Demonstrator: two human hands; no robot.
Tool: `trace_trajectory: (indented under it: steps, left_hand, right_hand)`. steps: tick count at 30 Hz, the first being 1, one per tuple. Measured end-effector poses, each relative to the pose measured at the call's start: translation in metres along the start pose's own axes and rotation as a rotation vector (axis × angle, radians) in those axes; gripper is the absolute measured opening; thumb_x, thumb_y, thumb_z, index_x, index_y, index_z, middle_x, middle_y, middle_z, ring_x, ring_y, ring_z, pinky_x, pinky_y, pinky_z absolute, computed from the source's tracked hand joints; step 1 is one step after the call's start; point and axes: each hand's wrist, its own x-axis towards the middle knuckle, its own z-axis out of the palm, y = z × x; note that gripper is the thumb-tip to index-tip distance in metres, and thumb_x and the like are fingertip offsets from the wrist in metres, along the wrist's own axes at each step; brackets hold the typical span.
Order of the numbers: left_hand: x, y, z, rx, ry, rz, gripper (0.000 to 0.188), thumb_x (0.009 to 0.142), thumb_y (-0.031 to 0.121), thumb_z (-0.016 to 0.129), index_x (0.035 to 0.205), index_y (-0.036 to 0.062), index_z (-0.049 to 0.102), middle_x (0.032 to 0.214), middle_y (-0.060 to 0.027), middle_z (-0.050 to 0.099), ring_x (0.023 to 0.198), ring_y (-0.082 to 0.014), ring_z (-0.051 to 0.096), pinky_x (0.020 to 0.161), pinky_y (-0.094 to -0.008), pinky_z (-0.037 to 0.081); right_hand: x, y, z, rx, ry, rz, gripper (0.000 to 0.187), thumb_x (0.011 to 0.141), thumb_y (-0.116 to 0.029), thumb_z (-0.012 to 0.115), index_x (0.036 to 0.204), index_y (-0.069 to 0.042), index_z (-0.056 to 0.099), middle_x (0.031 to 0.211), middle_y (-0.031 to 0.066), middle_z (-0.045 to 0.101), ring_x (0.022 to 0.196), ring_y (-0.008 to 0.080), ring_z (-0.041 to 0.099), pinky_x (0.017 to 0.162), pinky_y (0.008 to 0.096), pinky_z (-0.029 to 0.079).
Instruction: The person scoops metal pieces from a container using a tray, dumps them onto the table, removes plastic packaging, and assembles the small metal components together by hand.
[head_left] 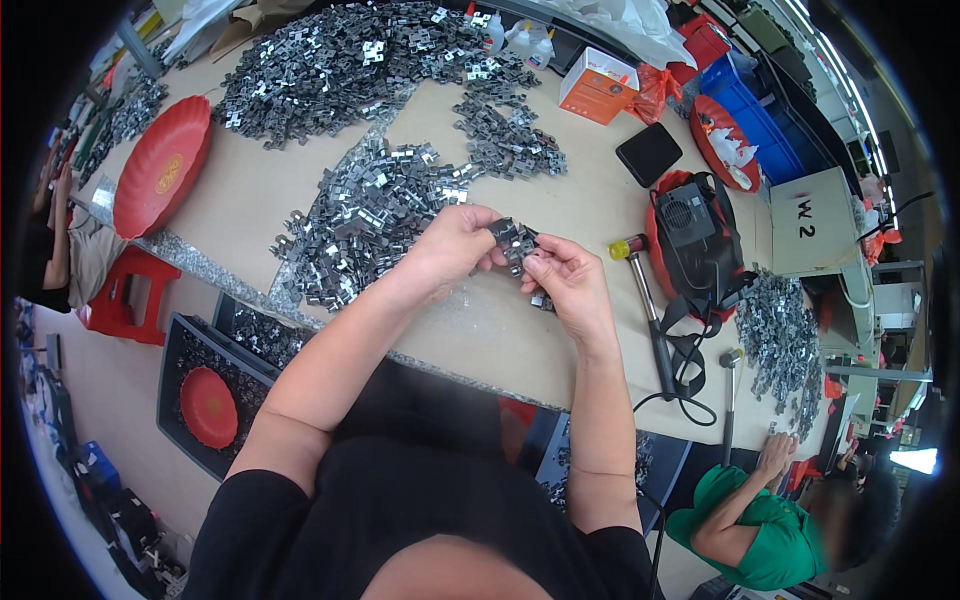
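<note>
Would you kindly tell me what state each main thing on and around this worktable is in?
Left hand: fingers closed on metal piece
Right hand: fingers closed on metal piece
Metal piece: held up; one part or several, unclear
Metal parts: loosely heaped
Yellow-headed hammer: lying down, unheld
Black flat device: lying flat, face dark
Small bottles: standing upright
Large red dish: gold emblem showing

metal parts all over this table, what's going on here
A person's left hand and right hand are holding small metal parts between the fingertips, above the table. A loose pile of similar parts lies to the left, and a hammer lies to the right. Another person in green is at lower right.
</note>
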Motion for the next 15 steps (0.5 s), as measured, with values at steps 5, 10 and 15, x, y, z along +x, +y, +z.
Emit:
trace_trajectory:
  steps: [5, 10, 15]
  left_hand:
    - [0.002, -0.0043, -0.0009, 0.097, -0.037, 0.034, 0.015, 0.075, 0.001, 0.044, 0.081, -0.001, 0.058, 0.066, -0.0024, 0.055, 0.057, -0.0056, 0.048, 0.05, -0.0171, 0.038]
    - [-0.0029, -0.0034, -0.0013, 0.096, -0.087, 0.068, 0.015, 0.074, -0.002, 0.045, 0.083, -0.0027, 0.057, 0.071, -0.0022, 0.056, 0.062, -0.0045, 0.051, 0.055, -0.0166, 0.039]
    - [-0.0042, -0.0104, 0.0002, 0.167, -0.137, 0.159, 0.027, 0.066, -0.013, 0.042, 0.089, -0.0054, 0.054, 0.076, -0.0068, 0.058, 0.073, -0.0084, 0.055, 0.059, -0.0221, 0.044]
  right_hand:
    - [0.0018, 0.0037, -0.0039, -0.021, 0.015, 0.028, 0.031, 0.073, -0.001, 0.06, 0.099, 0.011, 0.048, 0.076, 0.0096, 0.055, 0.059, 0.0116, 0.055, 0.051, 0.0227, 0.049]
    - [0.0039, 0.0021, -0.0051, 0.097, 0.033, 0.127, 0.024, 0.072, -0.003, 0.061, 0.091, 0.009, 0.052, 0.071, 0.0087, 0.057, 0.055, 0.0103, 0.054, 0.049, 0.0222, 0.049]
    - [0.0007, -0.0007, -0.0016, 0.085, 0.045, 0.171, 0.019, 0.074, -0.006, 0.059, 0.085, 0.008, 0.054, 0.066, 0.0073, 0.057, 0.054, 0.0092, 0.054, 0.048, 0.0222, 0.049]
